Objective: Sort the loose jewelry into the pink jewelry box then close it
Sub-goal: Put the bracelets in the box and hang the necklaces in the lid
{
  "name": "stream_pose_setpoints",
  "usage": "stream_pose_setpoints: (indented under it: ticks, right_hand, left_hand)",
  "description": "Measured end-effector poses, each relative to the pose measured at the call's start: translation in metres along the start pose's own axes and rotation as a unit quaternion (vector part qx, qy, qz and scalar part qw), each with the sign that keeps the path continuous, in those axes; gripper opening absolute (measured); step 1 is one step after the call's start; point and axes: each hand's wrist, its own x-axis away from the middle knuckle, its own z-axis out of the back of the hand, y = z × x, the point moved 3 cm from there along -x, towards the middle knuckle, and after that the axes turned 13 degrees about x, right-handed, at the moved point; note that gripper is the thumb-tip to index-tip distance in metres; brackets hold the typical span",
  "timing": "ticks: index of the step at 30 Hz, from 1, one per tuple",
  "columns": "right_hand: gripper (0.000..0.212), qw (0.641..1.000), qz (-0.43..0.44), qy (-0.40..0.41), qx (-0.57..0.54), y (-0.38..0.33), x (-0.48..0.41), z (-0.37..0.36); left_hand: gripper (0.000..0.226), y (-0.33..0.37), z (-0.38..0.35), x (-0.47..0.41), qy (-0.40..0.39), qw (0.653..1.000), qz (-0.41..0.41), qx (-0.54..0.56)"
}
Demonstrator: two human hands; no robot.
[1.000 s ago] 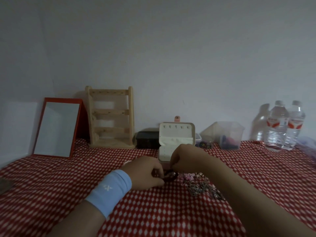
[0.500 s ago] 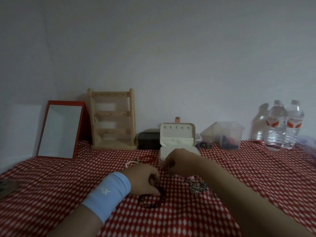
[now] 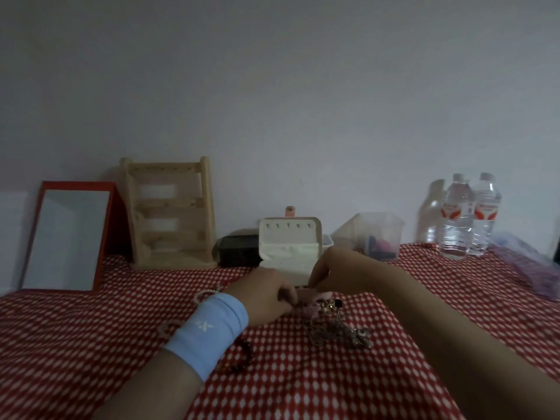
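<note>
Pink outside and cream-lined within, the jewelry box (image 3: pixel 289 253) is seen standing open toward the back of the bench (image 3: pixel 91 344), its lid upright. What lies in its tray is hidden by the hands. The left hand (image 3: pixel 263 295) and right hand (image 3: pixel 336 271) are held at its front edge with fingers curled; whether anything is pinched cannot be told. The loose jewelry (image 3: pixel 336 331) is heaped just before the box. Dark and pink items are held in a clear tub (image 3: pixel 381 228) behind.
</note>
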Motion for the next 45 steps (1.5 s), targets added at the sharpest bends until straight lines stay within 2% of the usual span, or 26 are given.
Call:
stream_pose_setpoints:
  ticks: [3, 7, 10, 11, 14, 20, 22, 24, 27, 30, 35, 39, 42, 45]
  right_hand:
    - [0.014, 1.000, 0.003, -0.013, -0.010, 0.012, 0.007, -0.007]
    - [0.009, 0.999, -0.005, -0.045, -0.017, 0.029, 0.021, -0.013]
    - [0.007, 0.995, -0.010, -0.097, -0.010, 0.035, 0.034, -0.012]
    - [0.012, 0.994, -0.013, -0.112, -0.006, 0.036, 0.035, -0.013]
    - [0.024, 0.989, -0.021, -0.147, 0.007, 0.037, 0.036, -0.020]
    - [0.015, 0.991, 0.002, -0.134, -0.003, 0.035, 0.037, -0.027]
    - [0.004, 0.993, 0.009, -0.111, -0.034, 0.034, 0.038, -0.023]
    - [0.011, 0.994, 0.011, -0.082, -0.075, 0.037, 0.039, -0.017]
    - [0.015, 0.983, 0.004, -0.047, -0.176, 0.045, 0.041, -0.008]
    - [0.017, 0.959, -0.009, -0.003, -0.282, 0.055, 0.040, -0.004]
    - [0.021, 0.896, -0.006, 0.042, -0.442, 0.065, 0.035, -0.001]
    - [0.032, 0.845, 0.001, 0.028, -0.534, 0.070, 0.025, -0.002]
    - [0.026, 0.856, 0.010, 0.020, -0.516, 0.069, 0.021, -0.003]
    - [0.023, 0.875, 0.042, -0.017, -0.483, 0.066, 0.017, -0.006]
  left_hand:
    - [0.017, 0.010, -0.026, -0.015, -0.026, 0.999, -0.025, -0.019]
    - [0.013, 0.014, -0.041, -0.017, 0.025, 0.997, -0.061, -0.037]
    - [0.025, 0.023, -0.045, -0.015, 0.023, 0.994, -0.098, -0.038]
    - [0.031, 0.024, -0.047, -0.015, 0.009, 0.994, -0.100, -0.047]
    - [0.031, 0.022, -0.052, -0.014, -0.031, 0.993, -0.092, -0.067]
    - [0.044, 0.015, -0.040, -0.011, -0.053, 0.997, -0.028, -0.057]
    - [0.041, 0.021, -0.039, -0.012, -0.030, 0.998, -0.034, -0.037]
    - [0.036, 0.027, -0.042, -0.016, -0.003, 0.999, -0.036, 0.003]
    - [0.030, 0.032, -0.050, -0.028, 0.028, 0.988, -0.010, 0.153]
    - [0.025, 0.037, -0.053, -0.040, 0.041, 0.951, 0.028, 0.305]
    - [0.011, 0.040, -0.042, -0.051, 0.052, 0.906, 0.044, 0.419]
    - [0.014, 0.040, -0.031, -0.053, 0.068, 0.917, 0.054, 0.388]
    - [0.017, 0.038, -0.026, -0.052, 0.032, 0.918, 0.062, 0.390]
    - [0.015, 0.029, -0.018, -0.046, -0.014, 0.938, 0.083, 0.337]
